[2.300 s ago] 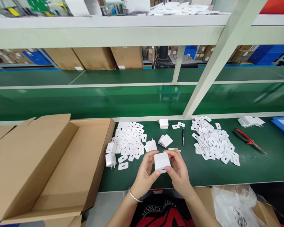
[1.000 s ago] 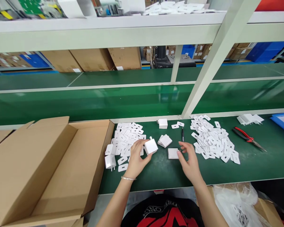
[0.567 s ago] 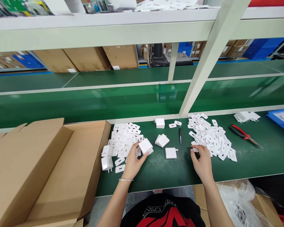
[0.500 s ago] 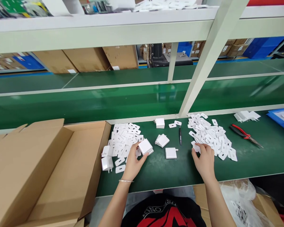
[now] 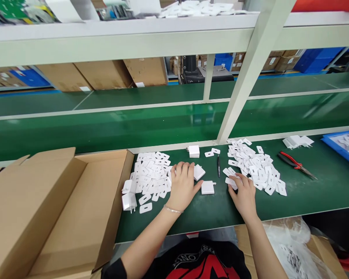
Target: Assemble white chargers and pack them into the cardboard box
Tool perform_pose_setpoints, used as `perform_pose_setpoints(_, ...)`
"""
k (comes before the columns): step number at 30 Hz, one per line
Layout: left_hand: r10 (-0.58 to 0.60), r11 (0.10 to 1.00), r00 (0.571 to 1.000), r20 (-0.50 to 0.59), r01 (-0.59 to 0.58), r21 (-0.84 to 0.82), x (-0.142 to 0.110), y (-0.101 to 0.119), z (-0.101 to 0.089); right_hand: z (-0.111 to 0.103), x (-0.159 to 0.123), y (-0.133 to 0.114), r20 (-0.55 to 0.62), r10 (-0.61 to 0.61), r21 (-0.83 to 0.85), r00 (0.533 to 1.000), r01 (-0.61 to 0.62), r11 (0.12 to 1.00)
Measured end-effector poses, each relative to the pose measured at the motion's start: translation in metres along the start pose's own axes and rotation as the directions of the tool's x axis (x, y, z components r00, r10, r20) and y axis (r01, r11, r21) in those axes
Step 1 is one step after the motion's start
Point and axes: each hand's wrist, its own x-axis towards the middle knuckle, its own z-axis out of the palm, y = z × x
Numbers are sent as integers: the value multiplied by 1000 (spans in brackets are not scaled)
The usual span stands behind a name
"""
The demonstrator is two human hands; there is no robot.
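Note:
My left hand (image 5: 184, 185) lies palm down on the green bench, fingers stretched forward. Its fingertips touch a small stack of white charger parts (image 5: 199, 171). Whether anything lies under the palm is hidden. A white charger (image 5: 208, 187) lies flat between my hands. My right hand (image 5: 244, 195) is curled at the near edge of the right pile of small white plastic plates (image 5: 257, 168), thumb and fingertips pinched on one plate (image 5: 230, 182). A second pile of plates (image 5: 151, 174) lies left of my left hand.
An open cardboard box (image 5: 75, 217) fills the left side. A charger with prongs (image 5: 129, 201) stands near it; another charger (image 5: 194, 151) sits at the back. A black pen-like tool (image 5: 218, 170), red pliers (image 5: 293, 164), a blue tray (image 5: 341, 145) and a white post (image 5: 238, 97) are around.
Both hands set down the charger they held together. My left hand took another charger, then moved right onto the stack. My right hand went to the right pile.

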Motion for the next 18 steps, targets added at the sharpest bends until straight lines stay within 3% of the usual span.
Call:
perform_pose_setpoints(3,19,1000,994,109,-19,-4,25,0,17,-1,2,2,-22,11,-37,1000,-12,999)
perform_pose_setpoints(7,33,998,994,107,-27,-59,35,-2,19,-2,5,8,-6,-6,-50,1000,6,999)
perform_pose_setpoints(10,-77,928,992,99,107,-356,25,-1,3,-3,9,11,3,-34,20,999,34,999)
perform_pose_setpoints(11,-139,835,981,135,189,-516,19,0,-4,-3,10,11,-6,-43,52,999,43,998)
perform_pose_setpoints(13,-213,522,936,280,351,-777,7,2,-18,-6,13,8,-43,-41,128,998,46,991)
perform_pose_setpoints(15,-182,189,890,418,449,-873,-7,5,-31,-10,16,1,-85,8,228,996,12,974)
perform_pose_setpoints(16,-155,73,878,453,468,-881,-13,7,-35,-14,17,-5,-93,53,290,994,-23,957)
perform_pose_setpoints(18,-129,-19,880,457,459,-888,-24,10,-42,-22,19,-20,-63,160,437,985,-117,892)
